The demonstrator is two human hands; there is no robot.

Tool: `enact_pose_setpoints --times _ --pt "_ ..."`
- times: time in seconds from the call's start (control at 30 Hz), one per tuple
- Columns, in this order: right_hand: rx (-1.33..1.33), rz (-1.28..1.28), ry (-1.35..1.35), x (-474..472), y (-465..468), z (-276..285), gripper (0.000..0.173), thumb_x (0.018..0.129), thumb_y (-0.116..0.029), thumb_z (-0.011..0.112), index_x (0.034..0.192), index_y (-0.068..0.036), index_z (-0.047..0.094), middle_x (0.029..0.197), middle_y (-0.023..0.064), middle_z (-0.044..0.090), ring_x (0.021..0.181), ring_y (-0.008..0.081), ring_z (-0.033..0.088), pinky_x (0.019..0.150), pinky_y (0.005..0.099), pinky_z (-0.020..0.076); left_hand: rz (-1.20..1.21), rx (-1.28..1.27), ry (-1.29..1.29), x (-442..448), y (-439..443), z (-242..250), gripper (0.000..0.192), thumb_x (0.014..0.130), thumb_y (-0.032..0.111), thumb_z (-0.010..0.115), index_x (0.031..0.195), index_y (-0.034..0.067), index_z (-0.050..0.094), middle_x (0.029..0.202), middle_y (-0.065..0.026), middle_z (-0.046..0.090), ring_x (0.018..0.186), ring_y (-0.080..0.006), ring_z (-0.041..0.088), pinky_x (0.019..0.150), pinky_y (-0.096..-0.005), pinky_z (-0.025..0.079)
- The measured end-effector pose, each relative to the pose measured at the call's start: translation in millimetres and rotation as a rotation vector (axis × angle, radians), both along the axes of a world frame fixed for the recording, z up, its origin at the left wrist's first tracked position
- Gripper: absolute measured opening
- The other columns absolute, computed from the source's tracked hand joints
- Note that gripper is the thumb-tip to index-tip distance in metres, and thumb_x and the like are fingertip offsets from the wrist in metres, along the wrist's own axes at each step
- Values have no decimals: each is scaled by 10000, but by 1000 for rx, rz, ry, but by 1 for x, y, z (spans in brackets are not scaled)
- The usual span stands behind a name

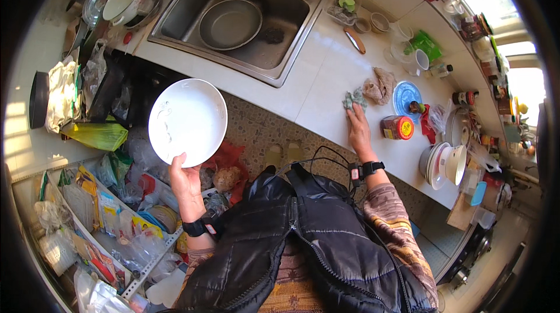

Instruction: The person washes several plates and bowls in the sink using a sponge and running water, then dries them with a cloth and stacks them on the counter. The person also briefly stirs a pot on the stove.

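My left hand (186, 181) holds a white round plate (188, 122) by its near rim, thumb on the inner face. Faint grey scrollwork decorates the plate, which is held up over the floor to the left of the counter. On the countertop, the fingertips of my right hand (359, 131) touch a crumpled green-and-white cloth (354, 97). Whether the fingers grip it is hidden from above. A brown rag (380, 86) lies just beyond that cloth. To the right of my right hand stand a red-lidded jar (397, 128) and a blue plastic lid (407, 98).
A frying pan (230, 24) sits in the steel sink (291, 61). A knife (354, 41) lies right of the sink. Stacked bowls and plates (437, 166) stand near the counter's right end. An open drawer (153, 257) with bags is at lower left.
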State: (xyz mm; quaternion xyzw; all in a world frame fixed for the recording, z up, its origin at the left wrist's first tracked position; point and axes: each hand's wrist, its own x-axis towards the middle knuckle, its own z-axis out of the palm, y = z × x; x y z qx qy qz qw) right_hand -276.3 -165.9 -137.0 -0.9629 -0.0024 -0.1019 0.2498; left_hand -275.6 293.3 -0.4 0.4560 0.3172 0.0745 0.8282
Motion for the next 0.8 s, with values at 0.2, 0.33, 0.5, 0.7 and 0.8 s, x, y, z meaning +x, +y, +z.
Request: enact_pose_setpoints --times 0.2,0.33,0.5,0.7,0.8 --pt "177 -47 74 28 65 -15 395 853 29 464 1211 -100 570 1348 162 459 1307 330 359 1071 390 319 -47 41 36 9 1 -7 603 742 78 558 1311 -20 385 1226 -162 514 1078 -289 563 830 -416 537" --pt "238 289 107 20 90 -7 479 757 100 489 1188 -88 584 1355 125 460 1313 305 360 1074 388 317 -115 5 12 19 -13 -4 593 739 80 560 1296 -36 395 1207 -155 526 1072 -292 564 835 -423 533" --pt "504 129 45 15 67 39 490 746 126 489 1167 -98 599 1411 139 382 1298 323 376 1046 379 349 -259 36 -22 37 -42 0 506 738 33 523 1227 -77 451 1145 -138 557 1051 -284 567 848 -410 510" --pt "508 -230 66 -32 51 101 340 805 71 526 1098 -74 616 1284 155 510 1154 306 527 928 363 444 -437 224 -234 94 -77 7 345 784 7 510 1109 -104 542 1072 -105 601 972 -198 567 860 -305 435" --pt "226 -286 -102 -76 36 126 268 795 27 577 1048 -53 612 1254 148 529 1025 312 587 837 372 493 -511 995 -349 137 -82 35 238 849 64 521 992 -115 583 911 -177 657 840 -245 618 778 -372 466"
